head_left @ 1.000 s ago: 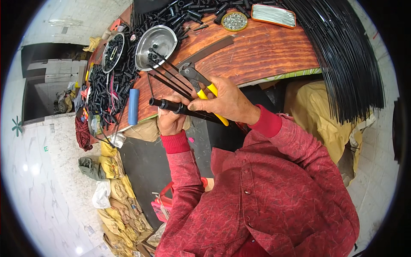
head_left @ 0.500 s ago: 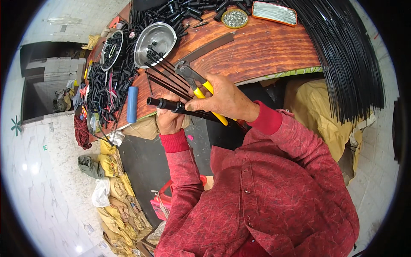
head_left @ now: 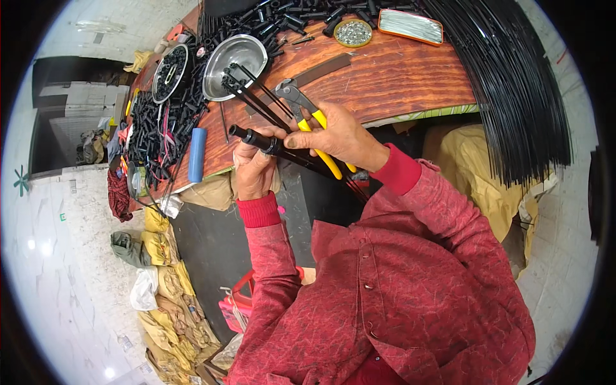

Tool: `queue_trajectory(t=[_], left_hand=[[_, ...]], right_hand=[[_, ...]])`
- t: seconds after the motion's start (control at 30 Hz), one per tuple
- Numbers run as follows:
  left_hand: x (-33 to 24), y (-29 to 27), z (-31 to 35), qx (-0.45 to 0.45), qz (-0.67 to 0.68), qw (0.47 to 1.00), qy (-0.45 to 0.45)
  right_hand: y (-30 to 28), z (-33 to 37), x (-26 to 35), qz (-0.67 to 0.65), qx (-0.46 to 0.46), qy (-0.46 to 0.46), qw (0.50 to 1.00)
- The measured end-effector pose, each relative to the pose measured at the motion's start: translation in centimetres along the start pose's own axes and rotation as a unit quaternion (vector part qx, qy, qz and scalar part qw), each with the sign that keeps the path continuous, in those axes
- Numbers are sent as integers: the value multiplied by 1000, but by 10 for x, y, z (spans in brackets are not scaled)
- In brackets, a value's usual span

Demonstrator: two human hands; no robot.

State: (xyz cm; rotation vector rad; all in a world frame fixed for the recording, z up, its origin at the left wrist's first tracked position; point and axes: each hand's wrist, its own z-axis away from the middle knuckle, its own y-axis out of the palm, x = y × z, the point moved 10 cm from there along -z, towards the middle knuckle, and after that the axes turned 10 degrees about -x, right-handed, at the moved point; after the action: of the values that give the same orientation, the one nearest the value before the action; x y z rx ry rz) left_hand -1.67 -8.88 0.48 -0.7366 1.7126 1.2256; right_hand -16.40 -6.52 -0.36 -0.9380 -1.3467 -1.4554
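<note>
My left hand [head_left: 254,172] is closed around a black tube [head_left: 249,136] with stepped collars near its end. Several thin black rods [head_left: 264,106] run alongside it, their tips reaching over the rim of a steel bowl [head_left: 217,72]. Yellow-handled pliers [head_left: 328,162] are gripped in my right hand [head_left: 348,136]. The dark jaws [head_left: 292,92] of the pliers point up and to the left, beside the rods. Both hands are close together in front of the table edge. My left fingers partly hide where the rods meet the tube.
On the wooden table [head_left: 398,77] lie a flat dark bar [head_left: 326,67], a blue cylinder [head_left: 197,155] and heaps of black parts [head_left: 153,131]. Farther back are a round dish of small metal pieces [head_left: 353,33] and a tray of pins [head_left: 410,27]. Long black rods [head_left: 523,96] overhang the right side.
The tube's end has shifted slightly up and right. The thin rods have swung upward and bunched closer together. The pliers have moved a little to the right, still in my right hand.
</note>
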Motion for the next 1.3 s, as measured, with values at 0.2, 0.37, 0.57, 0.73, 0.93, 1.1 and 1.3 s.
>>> queue_trajectory(t=[0.2,0.37,0.57,0.73,0.93,1.1,1.3], left_hand=[[-3,6,1,25,-5,1000,7],[-9,12,5,5,-9,1000,11],[-17,12,13,-22,-86,996,30],[-20,14,9,-10,-103,994,41],[-8,14,-7,-7,-61,998,30],[5,17,-23,-11,-73,997,34],[12,52,-28,-17,-67,998,12]], right_hand=[[-4,3,-12,-8,-22,-21,1000],[-11,10,-16,24,-58,-28,998],[-9,18,-27,48,-48,-4,998],[-9,16,-32,67,-44,1,997],[-31,13,-51,70,-55,53,995],[-37,22,-56,62,-84,38,994],[-53,40,-82,51,-98,94,989]])
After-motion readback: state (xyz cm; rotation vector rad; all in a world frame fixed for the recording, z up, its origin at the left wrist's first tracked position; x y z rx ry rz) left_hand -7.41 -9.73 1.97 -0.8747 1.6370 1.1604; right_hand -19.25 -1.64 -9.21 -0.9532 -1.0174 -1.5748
